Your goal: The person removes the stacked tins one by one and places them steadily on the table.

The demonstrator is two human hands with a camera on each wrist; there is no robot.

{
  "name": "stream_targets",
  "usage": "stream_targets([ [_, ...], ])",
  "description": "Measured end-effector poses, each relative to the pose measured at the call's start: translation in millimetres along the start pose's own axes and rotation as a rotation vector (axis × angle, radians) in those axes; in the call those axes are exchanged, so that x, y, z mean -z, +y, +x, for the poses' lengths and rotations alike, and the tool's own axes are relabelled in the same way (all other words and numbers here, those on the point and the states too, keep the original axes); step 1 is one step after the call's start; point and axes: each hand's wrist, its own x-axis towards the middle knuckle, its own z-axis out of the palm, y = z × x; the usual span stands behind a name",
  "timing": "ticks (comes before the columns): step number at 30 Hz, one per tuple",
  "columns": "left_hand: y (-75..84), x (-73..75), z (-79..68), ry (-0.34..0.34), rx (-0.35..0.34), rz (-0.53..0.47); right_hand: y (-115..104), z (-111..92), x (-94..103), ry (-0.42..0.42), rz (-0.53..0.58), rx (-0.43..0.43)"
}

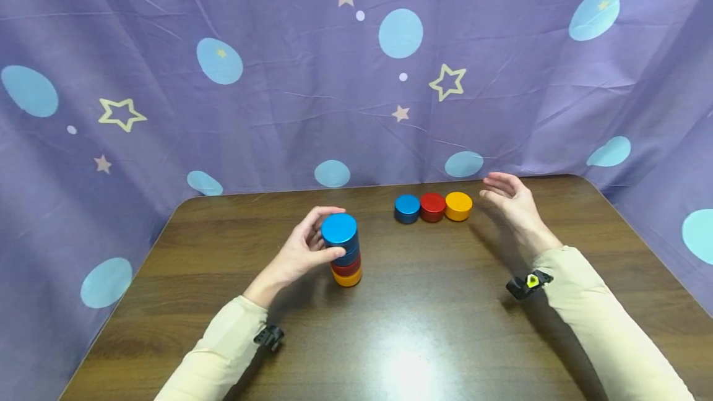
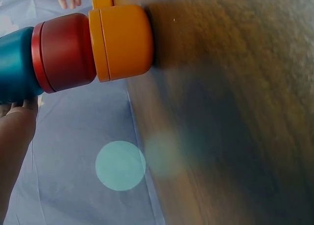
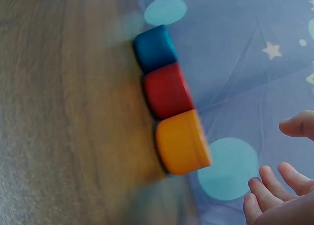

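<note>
A stack of round, lidded metal tins stands on the table, left of the middle in the head view. An orange tin (image 1: 348, 276) is at its bottom, a red tin (image 2: 66, 53) above that, then blue, with a bright blue lid (image 1: 339, 228) on top. My left hand (image 1: 301, 249) grips the stack's blue upper part, thumb in front and fingers behind, partly hidden. To the right, a smaller blue tin (image 1: 407, 209), red tin (image 1: 432, 207) and orange tin (image 1: 458, 206) form a touching row. My right hand (image 1: 515, 206) hovers just right of this row, fingers loosely bent around nothing.
The brown wooden table (image 1: 434, 302) reaches back to a purple curtain (image 1: 278, 129) printed with stars and dots. A black wrist camera (image 1: 270, 338) sits on the left sleeve, another wrist mount (image 1: 529, 284) on the right. Light glares off the front of the tabletop.
</note>
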Motion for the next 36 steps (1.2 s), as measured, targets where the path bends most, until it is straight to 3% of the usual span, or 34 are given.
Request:
stream_targets([
  [5, -1.9, 2.9, -1.4, -0.035, -0.003, -0.010, 2.6, -0.5, -0.7, -0.066, 0.024, 0.048],
  [12, -6.5, 5.1, -4.0, -0.101, 0.025, -0.023, -16.3, -15.1, -26.9, -0.154, -0.080, 0.069],
  [21, -11.8, 5.6, -9.0, -0.056, 0.122, 0.124, -32.0, -25.8, -57.4, -0.252, -0.205, 0.097],
  [36, -16.8, 5.0, -7.0, -0.043, 0.124, 0.134, -40.7, -40.9, -116.8, -0.413, -0.205, 0.145],
])
